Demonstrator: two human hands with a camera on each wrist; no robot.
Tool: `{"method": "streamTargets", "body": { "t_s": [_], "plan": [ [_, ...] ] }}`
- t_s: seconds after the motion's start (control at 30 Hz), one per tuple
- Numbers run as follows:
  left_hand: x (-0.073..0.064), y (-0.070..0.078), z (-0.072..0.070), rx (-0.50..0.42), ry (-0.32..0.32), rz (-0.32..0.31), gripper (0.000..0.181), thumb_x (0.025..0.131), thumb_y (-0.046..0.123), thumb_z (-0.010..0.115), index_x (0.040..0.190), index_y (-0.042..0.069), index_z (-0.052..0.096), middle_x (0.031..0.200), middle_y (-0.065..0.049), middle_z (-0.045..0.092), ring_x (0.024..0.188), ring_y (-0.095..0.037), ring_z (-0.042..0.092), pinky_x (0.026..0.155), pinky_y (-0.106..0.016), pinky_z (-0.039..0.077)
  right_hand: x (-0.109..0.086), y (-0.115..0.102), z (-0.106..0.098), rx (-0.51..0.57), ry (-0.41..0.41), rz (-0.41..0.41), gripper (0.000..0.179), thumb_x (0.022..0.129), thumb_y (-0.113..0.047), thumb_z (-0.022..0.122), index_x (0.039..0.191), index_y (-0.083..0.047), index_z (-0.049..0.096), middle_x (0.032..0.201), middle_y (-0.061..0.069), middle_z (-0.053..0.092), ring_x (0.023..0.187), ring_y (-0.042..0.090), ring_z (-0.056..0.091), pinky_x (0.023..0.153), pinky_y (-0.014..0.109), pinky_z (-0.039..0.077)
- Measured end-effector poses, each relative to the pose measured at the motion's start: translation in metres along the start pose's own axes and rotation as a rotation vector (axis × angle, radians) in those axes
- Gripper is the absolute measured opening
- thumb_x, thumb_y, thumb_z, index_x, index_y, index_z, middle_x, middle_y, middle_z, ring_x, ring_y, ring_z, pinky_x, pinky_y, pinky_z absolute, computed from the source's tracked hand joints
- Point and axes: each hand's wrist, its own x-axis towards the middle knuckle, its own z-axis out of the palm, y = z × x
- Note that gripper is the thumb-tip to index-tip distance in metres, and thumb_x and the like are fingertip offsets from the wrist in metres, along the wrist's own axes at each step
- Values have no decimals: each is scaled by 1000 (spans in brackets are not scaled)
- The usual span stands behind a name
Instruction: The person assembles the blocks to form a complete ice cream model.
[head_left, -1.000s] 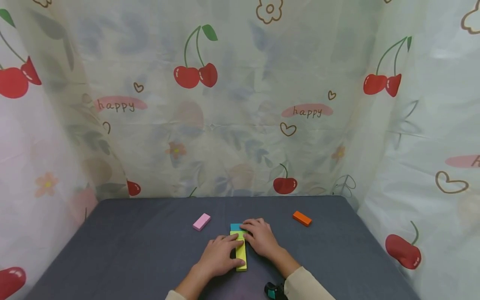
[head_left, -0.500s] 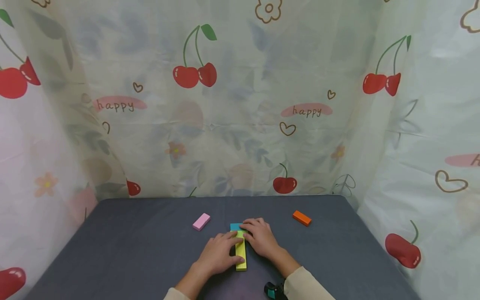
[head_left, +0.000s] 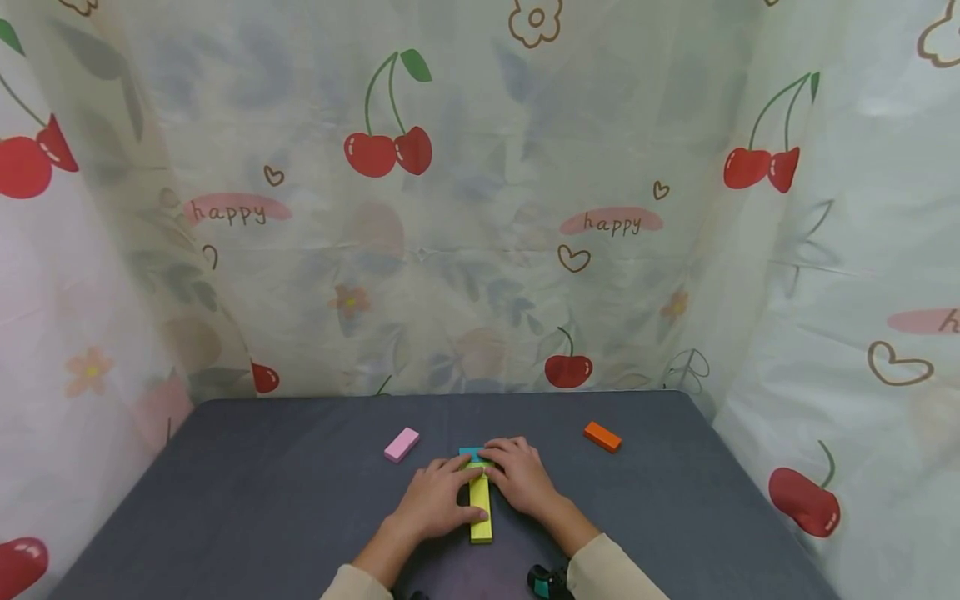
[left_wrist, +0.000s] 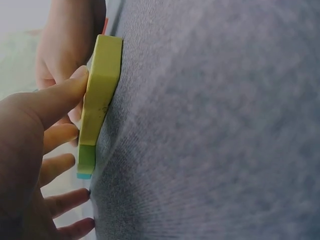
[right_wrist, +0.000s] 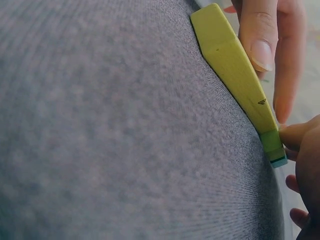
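A yellow block (head_left: 481, 504) lies lengthwise on the dark table, its far end against a light green block (right_wrist: 270, 141). Beyond the green one is a blue block (head_left: 467, 452) set crosswise; the three form one flat line. My left hand (head_left: 431, 502) rests from the left, thumb on top of the yellow block, fingers spread forward towards the green and blue blocks. My right hand (head_left: 522, 475) touches the far end from the right, fingertips on the blue and green blocks. Fingers partly cover the green block in the head view.
A pink block (head_left: 402, 445) lies at the far left and an orange block (head_left: 603, 437) at the far right of the table (head_left: 285, 500). A dark device (head_left: 546, 581) sits by the right sleeve. A printed curtain (head_left: 465, 208) encloses the back and sides.
My left hand has slid slightly forward, its fingertips now nearer the blue block and its thumb a little farther up the yellow block. My right hand stays in place.
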Motion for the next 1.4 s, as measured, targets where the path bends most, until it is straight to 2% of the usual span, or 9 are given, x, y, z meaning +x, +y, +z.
{"method": "streamTargets", "body": {
  "t_s": [0.53, 1.17, 1.4],
  "plan": [
    [1, -2, 2, -19, -25, -26, 74, 81, 63, 66, 142, 24, 53, 149, -3, 44, 128, -35, 43, 99, -59, 35, -1, 0, 0, 7, -11, 4, 33, 99, -27, 57, 130, -16, 64, 131, 3, 57, 115, 25, 47, 93, 50, 38],
    [-2, -2, -2, -34, -23, -17, 72, 82, 62, 66, 142, 24, 54, 149, -4, 44, 129, -35, 43, 98, -59, 35, 0, -1, 2, 26, -17, 6, 33, 100, -26, 55, 131, -17, 63, 133, 2, 56, 117, 25, 46, 91, 49, 38],
    [-1, 1, -4, -31, -32, -26, 72, 81, 62, 67, 141, 25, 54, 148, -3, 45, 128, -35, 43, 98, -60, 35, -3, 4, 4, 69, 17, -13, 32, 99, -23, 57, 130, -16, 64, 133, 4, 57, 119, 27, 46, 93, 52, 37]
  ]
}}
